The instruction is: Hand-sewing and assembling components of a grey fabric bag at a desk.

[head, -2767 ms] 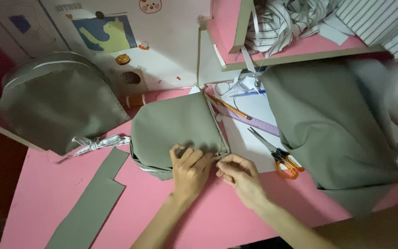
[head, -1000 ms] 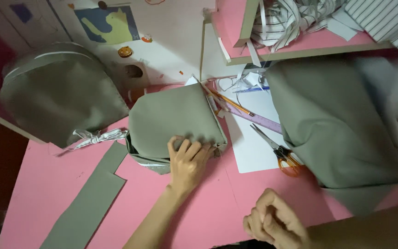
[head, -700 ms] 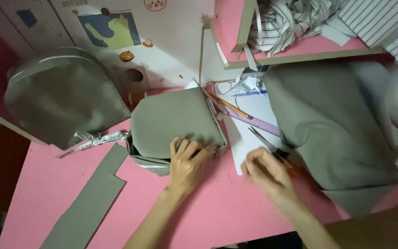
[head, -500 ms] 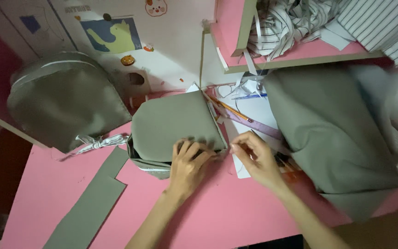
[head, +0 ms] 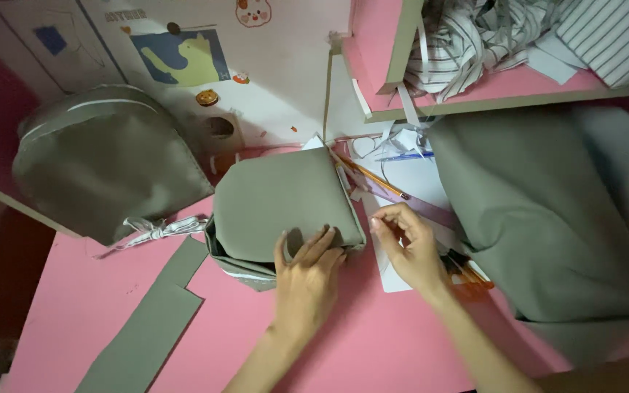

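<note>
A grey-green fabric pouch (head: 278, 196) lies on the pink table (head: 373, 342), its dark opening facing me. My left hand (head: 306, 280) rests flat on the pouch's near right corner, fingers spread. My right hand (head: 410, 246) hovers just right of the pouch over a white paper sheet (head: 413, 178). Its fingers are curled, thumb and forefinger close together near the pouch's edge. Whether they pinch something small, I cannot tell. Orange-handled scissors (head: 467, 273) lie partly under my right wrist.
A grey backpack (head: 103, 167) leans at the left with a white cord (head: 156, 229) beside it. A cut grey fabric strip (head: 147, 327) lies front left. A large grey cloth (head: 547, 211) covers the right. A purple ruler (head: 420, 207) and a pencil (head: 364, 171) lie on the paper. A shelf (head: 475, 98) above holds striped fabric.
My right hand drew back toward me, reached to the scissors at the right, then returned to the pouch's right edge. My left hand stayed on the pouch.
</note>
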